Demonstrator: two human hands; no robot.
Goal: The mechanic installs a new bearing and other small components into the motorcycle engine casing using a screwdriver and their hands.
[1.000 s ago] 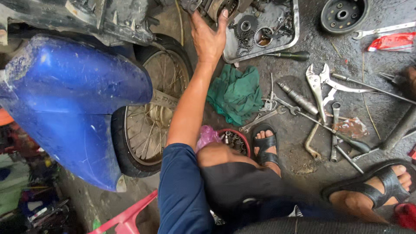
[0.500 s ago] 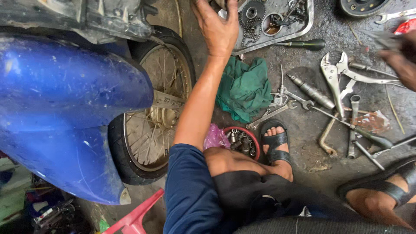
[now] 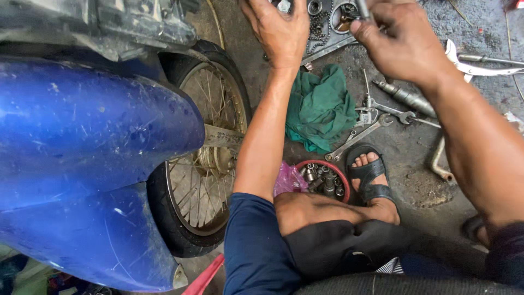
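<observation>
While left hand [image 3: 281, 30] spreads on engine cover [image 3: 327, 27], right hand [image 3: 401, 43] pinches upright metal tool [image 3: 362, 7].

Both hands crowd the engine case [image 3: 327, 27] at the top: the left hand [image 3: 281, 30] sits on it, the right hand [image 3: 401, 43] beside. The spoked wheel [image 3: 204, 158] blocks the left. Between the forearms, the green rag [image 3: 319, 106], wrenches [image 3: 371, 123] and red bowl of sockets [image 3: 322, 177] clutter the floor [image 3: 426, 164]; bare concrete lies past the sandalled foot [image 3: 371, 175].
</observation>
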